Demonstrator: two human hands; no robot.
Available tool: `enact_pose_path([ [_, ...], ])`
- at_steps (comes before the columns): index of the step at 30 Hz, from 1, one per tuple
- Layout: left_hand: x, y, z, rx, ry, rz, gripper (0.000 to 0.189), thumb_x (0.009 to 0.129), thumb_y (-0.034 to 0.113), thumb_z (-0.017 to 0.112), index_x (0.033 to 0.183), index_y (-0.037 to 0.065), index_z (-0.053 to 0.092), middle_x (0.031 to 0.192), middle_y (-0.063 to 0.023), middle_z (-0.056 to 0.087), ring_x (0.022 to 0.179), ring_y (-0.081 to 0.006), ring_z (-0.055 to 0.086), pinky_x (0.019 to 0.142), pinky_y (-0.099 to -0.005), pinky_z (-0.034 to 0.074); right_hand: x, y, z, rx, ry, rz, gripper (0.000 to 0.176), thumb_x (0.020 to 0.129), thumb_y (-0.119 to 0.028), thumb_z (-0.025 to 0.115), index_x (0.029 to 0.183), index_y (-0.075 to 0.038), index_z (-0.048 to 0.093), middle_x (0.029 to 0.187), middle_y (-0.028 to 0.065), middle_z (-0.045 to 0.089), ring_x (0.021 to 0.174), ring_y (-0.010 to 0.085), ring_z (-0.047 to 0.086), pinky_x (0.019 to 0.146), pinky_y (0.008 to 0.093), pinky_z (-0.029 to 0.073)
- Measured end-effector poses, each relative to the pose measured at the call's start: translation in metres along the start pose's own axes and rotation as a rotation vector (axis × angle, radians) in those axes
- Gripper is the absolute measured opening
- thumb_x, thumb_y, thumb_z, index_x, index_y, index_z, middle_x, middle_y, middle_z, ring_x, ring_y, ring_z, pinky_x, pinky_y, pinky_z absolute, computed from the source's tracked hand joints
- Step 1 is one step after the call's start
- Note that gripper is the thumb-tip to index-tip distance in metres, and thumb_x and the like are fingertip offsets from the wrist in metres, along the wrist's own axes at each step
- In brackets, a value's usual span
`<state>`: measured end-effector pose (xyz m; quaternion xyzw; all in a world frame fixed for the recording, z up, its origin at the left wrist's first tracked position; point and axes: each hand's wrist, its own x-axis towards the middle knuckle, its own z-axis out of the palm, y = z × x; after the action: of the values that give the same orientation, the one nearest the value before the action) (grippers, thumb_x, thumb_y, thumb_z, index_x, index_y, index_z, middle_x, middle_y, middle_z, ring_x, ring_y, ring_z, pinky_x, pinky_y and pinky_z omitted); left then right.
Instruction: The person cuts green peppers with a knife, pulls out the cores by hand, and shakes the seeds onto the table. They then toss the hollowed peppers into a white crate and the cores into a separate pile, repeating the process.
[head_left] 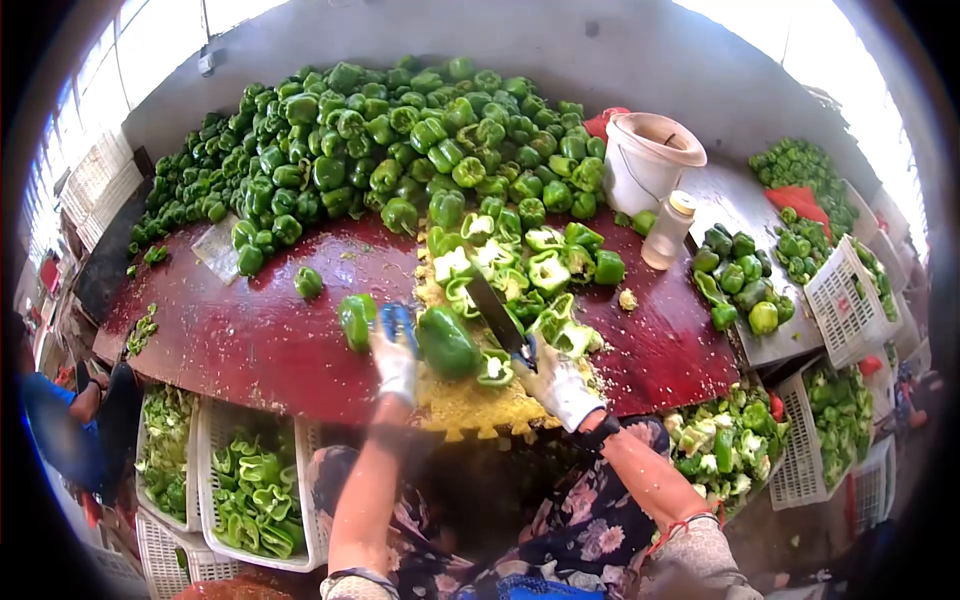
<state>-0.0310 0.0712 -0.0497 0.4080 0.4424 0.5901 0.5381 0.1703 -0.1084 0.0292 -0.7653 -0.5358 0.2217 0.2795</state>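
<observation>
My left hand (394,352), in a white glove with blue on the fingers, has its fingers stretched out between two green bell peppers. One bell pepper (357,321) lies against its left side, and a larger bell pepper (447,342) is close by its right. I cannot see a grip on either one. A knife (495,312) is in my gloved right hand (556,383), its dark, wide blade angled up and left over cut peppers. Below the blade, a cut pepper piece (495,368) rests on the yellow mat (452,408). Halved peppers (548,272) lie beyond the knife.
A large heap of whole peppers (330,140) covers the back of the red table (240,350). A white bucket (640,175) and a bottle (669,232) stand at right. Crates of cut peppers (262,495) sit below the front edge. Another person's arm (88,402) shows far left.
</observation>
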Motion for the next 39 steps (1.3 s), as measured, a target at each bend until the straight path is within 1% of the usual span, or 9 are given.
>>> enact_pose_path([
  [7,-0.003,0.018,-0.041,0.284,0.188,0.077,0.049,0.096,0.014,0.062,0.14,-0.002,0.048,0.128,-0.0144,0.058,0.112,-0.0245,0.057,0.1,-0.034,0.044,0.013,-0.019,0.069,-0.432,0.445,-0.665,0.032,0.096,-0.024,0.054,0.112,0.004,0.051,0.067,0.0169,0.065,0.059,0.0341,0.066,0.053,0.047,0.051],
  [8,-0.006,0.021,-0.037,0.335,0.143,0.083,0.049,0.096,0.015,0.063,0.139,-0.002,0.048,0.125,-0.0142,0.059,0.109,-0.0243,0.058,0.098,-0.0342,0.046,0.021,-0.029,0.07,-0.818,-0.145,-0.346,0.031,0.092,-0.004,0.048,0.12,-0.003,0.061,0.11,0.0186,0.068,0.073,0.0178,0.058,0.066,0.0278,0.055],
  [16,-0.038,0.023,0.023,1.211,-0.296,-0.019,0.089,0.093,0.057,0.052,0.155,0.004,0.017,0.15,-0.032,0.033,0.134,-0.0432,0.043,0.109,-0.0447,0.04,0.032,-0.028,0.06,-0.449,-0.265,-0.35,0.037,0.098,-0.03,0.047,0.115,0.0,0.058,0.096,0.0209,0.067,0.082,0.032,0.067,0.075,0.0385,0.055],
  [19,-0.034,0.01,0.018,1.159,-0.32,0.035,0.09,0.092,0.054,0.057,0.153,-0.001,0.02,0.149,-0.0315,0.035,0.137,-0.0424,0.039,0.111,-0.0429,0.038,0.027,-0.031,0.025,0.032,-0.591,0.182,0.051,0.1,-0.038,0.042,0.13,0.003,0.05,0.109,0.0203,0.065,0.096,0.0295,0.065,0.083,0.0369,0.053],
  [25,-0.022,0.007,0.022,0.968,-0.428,0.095,0.075,0.093,0.045,0.06,0.146,-0.001,0.036,0.141,-0.0287,0.046,0.131,-0.0414,0.046,0.109,-0.0412,0.04,0.037,-0.014,0.021,-0.207,-0.29,-0.003,0.052,0.096,-0.033,0.046,0.134,0.002,0.044,0.124,0.0312,0.058,0.114,0.0439,0.058,0.101,0.0464,0.044],
  [28,-0.01,0.017,0.019,1.46,-0.001,0.478,0.072,0.092,0.055,0.056,0.144,0.006,0.047,0.145,-0.0254,0.044,0.131,-0.0421,0.044,0.112,-0.0454,0.034,0.038,-0.02,0.017,-0.117,-0.331,0.078,0.051,0.096,-0.033,0.046,0.134,0.002,0.043,0.123,0.0321,0.058,0.115,0.0439,0.058,0.101,0.0471,0.044],
  [30,0.062,-0.012,-0.03,0.661,0.044,0.663,0.075,0.091,0.058,0.055,0.146,0.009,0.045,0.151,-0.024,0.037,0.139,-0.0404,0.037,0.116,-0.0455,0.029,0.035,-0.016,0.02,-0.099,-0.338,0.098,0.05,0.096,-0.033,0.046,0.132,0.002,0.043,0.122,0.032,0.059,0.114,0.0445,0.058,0.102,0.0479,0.043],
  [32,0.06,0.066,-0.031,1.557,0.118,0.291,0.079,0.091,0.064,0.05,0.151,0.015,0.037,0.152,-0.0169,0.039,0.139,-0.0384,0.038,0.116,-0.048,0.029,0.034,0.004,0.038,-0.068,-0.144,-0.009,0.048,0.097,-0.033,0.047,0.131,0.001,0.043,0.12,0.0311,0.06,0.112,0.0438,0.059,0.101,0.0484,0.044],
  [39,0.131,0.016,-0.088,0.958,-0.216,0.053,0.091,0.073,0.042,0.083,0.144,0.007,0.039,0.136,-0.0269,0.049,0.114,-0.0409,0.057,0.093,-0.0459,0.052,-0.007,-0.005,0.035,-0.021,-0.143,-0.214,0.05,0.097,-0.041,0.057,0.129,-0.005,0.045,0.09,0.023,0.068,0.078,0.0418,0.068,0.07,0.0502,0.053],
])
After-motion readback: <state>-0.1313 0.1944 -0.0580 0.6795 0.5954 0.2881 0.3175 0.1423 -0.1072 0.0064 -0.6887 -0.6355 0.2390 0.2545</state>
